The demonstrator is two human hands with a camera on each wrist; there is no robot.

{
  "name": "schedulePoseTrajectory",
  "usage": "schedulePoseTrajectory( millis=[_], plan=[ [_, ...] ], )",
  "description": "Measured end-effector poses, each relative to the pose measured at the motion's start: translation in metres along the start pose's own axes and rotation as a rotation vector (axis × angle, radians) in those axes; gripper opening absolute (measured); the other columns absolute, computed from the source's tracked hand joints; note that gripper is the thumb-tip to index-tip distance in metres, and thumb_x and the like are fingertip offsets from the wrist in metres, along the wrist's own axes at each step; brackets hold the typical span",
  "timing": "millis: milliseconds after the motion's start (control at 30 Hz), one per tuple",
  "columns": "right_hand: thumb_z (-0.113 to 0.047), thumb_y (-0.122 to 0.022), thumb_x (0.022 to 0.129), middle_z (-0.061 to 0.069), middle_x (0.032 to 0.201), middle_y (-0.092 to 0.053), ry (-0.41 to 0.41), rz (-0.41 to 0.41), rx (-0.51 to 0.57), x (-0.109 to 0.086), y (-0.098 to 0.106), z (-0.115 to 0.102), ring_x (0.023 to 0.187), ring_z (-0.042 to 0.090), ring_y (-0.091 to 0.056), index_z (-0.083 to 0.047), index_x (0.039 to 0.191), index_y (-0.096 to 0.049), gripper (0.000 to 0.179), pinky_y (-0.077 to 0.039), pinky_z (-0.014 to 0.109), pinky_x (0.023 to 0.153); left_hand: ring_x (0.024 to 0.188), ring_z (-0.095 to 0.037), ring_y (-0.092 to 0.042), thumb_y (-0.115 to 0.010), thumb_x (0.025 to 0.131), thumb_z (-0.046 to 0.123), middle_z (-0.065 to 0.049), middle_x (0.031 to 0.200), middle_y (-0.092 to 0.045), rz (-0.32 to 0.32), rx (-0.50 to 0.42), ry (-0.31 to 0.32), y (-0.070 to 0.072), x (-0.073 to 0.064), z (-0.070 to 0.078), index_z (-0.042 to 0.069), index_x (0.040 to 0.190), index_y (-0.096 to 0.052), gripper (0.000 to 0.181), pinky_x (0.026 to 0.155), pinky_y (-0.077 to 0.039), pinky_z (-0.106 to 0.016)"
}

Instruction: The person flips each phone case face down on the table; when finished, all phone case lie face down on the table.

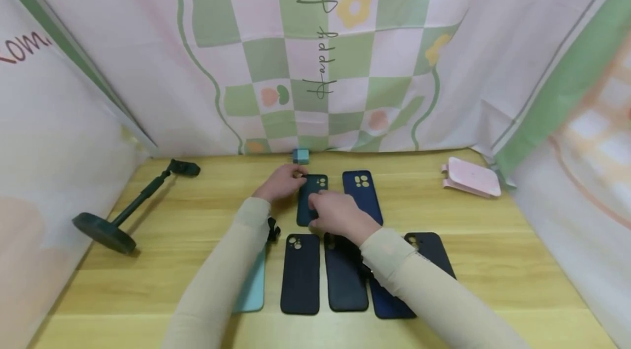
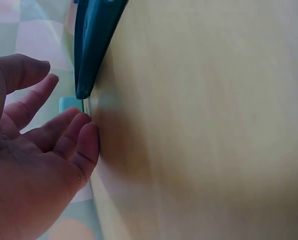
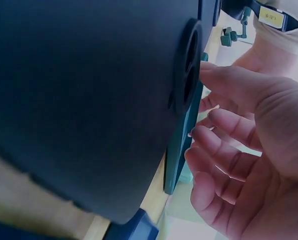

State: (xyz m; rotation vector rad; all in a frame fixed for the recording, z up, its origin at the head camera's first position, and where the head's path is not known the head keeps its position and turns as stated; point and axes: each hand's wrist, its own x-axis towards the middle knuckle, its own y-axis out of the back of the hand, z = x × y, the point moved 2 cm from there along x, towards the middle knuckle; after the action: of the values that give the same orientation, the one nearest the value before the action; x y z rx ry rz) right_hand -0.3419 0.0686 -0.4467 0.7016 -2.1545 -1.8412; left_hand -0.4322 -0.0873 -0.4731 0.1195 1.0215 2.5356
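Observation:
A dark teal phone case [image 1: 303, 206] lies on the table in the back row, its camera cutouts at the far end. My left hand [image 1: 281, 183] is at its far left corner; in the left wrist view this hand [image 2: 44, 150] has loosely bent fingers, apart from the case [image 2: 96, 40]. Over the case's right side hovers my right hand [image 1: 342, 216], covering part of it. The right wrist view shows this hand [image 3: 248, 155] with relaxed fingers and nothing held; whether its thumb touches the case I cannot tell. A navy phone case [image 1: 362, 190] lies to the right.
Nearer me lie a light blue case [image 1: 253, 289], a black case [image 1: 300, 278], another dark case [image 1: 346, 283], a dark blue case [image 1: 391, 299] and a black case [image 1: 430, 250]. A green stand [image 1: 140, 198] is left, a pink holder [image 1: 473, 176] right, a small blue block [image 1: 301, 156] behind.

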Motion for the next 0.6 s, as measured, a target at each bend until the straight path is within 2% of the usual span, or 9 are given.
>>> schedulePoseTrajectory(
  millis=[167,333,400,500,600],
  plan=[
    [-0.037,-0.077,0.082,-0.003,0.092,-0.059,0.035,-0.016,-0.059,0.006,-0.001,-0.003,0.074,0.016,-0.056,-0.019,0.103,-0.064,0.031,-0.049,0.038,0.06,0.102,-0.023,-0.057,-0.057,0.099,0.019,-0.01,0.119,-0.063,-0.016,0.014,-0.025,-0.003,0.003,0.002,0.008,0.122,-0.065,0.027,0.088,-0.047,-0.039],
    [-0.036,-0.075,0.085,-0.003,0.093,-0.061,0.082,0.006,-0.128,0.005,-0.002,-0.007,0.078,0.018,-0.058,-0.02,0.106,-0.064,0.028,-0.05,0.038,0.06,0.105,-0.022,-0.058,-0.055,0.099,0.02,-0.008,0.122,-0.062,-0.034,0.0,-0.038,-0.004,0.001,0.002,0.009,0.12,-0.066,0.026,0.088,-0.047,-0.039],
    [-0.038,-0.072,0.087,-0.003,0.095,-0.062,0.107,0.037,-0.147,0.002,-0.002,-0.009,0.079,0.018,-0.059,-0.021,0.108,-0.064,0.028,-0.05,0.037,0.06,0.101,-0.022,-0.059,-0.055,0.1,0.022,-0.008,0.122,-0.062,-0.025,-0.016,-0.03,-0.001,-0.001,0.002,0.01,0.12,-0.066,0.026,0.085,-0.048,-0.038],
    [-0.04,-0.069,0.09,-0.001,0.097,-0.064,0.145,0.123,-0.146,-0.002,0.002,-0.012,0.081,0.019,-0.061,-0.02,0.116,-0.062,0.034,-0.05,0.038,0.058,0.095,-0.023,-0.058,-0.055,0.1,0.023,-0.007,0.118,-0.063,0.024,-0.1,0.003,0.006,-0.005,0.002,0.012,0.12,-0.067,0.026,0.082,-0.048,-0.038],
    [-0.041,-0.066,0.091,0.001,0.092,-0.064,0.184,0.213,-0.1,-0.006,0.007,-0.014,0.074,0.018,-0.062,-0.018,0.132,-0.055,0.048,-0.049,0.035,0.055,0.095,-0.024,-0.058,-0.052,0.101,0.023,-0.007,0.114,-0.063,0.071,-0.258,0.043,0.013,-0.007,0.001,0.012,0.119,-0.067,0.026,0.083,-0.048,-0.039]
  ],
)
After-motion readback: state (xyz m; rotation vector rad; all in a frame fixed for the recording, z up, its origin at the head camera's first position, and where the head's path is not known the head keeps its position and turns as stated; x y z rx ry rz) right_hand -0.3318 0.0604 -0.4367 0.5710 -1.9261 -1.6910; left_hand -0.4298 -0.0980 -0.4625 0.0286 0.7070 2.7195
